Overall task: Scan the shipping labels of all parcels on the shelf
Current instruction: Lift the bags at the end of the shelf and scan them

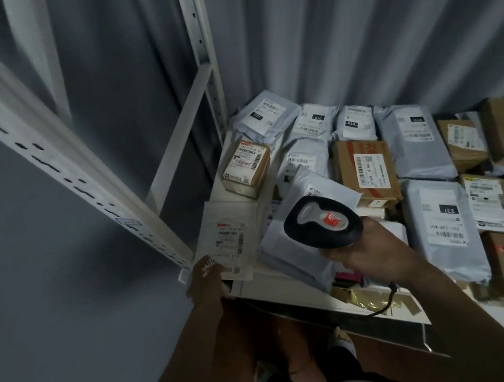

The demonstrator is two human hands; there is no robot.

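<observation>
Progress: no way to tell from this view which labels are read; judging by the scanner aimed at the near-left corner, the sweep seems early, with most parcels to the right left to do.
Parcels: bags and boxes packed label-up across the shelf (275, 276).
Right hand (370, 247): fingers wrapped round the scanner (323, 223) handle, head over a grey bag (297, 249).
Left hand (206, 276): fingers hold the near edge of the flat white envelope (229, 242) at the shelf's near-left corner.
</observation>
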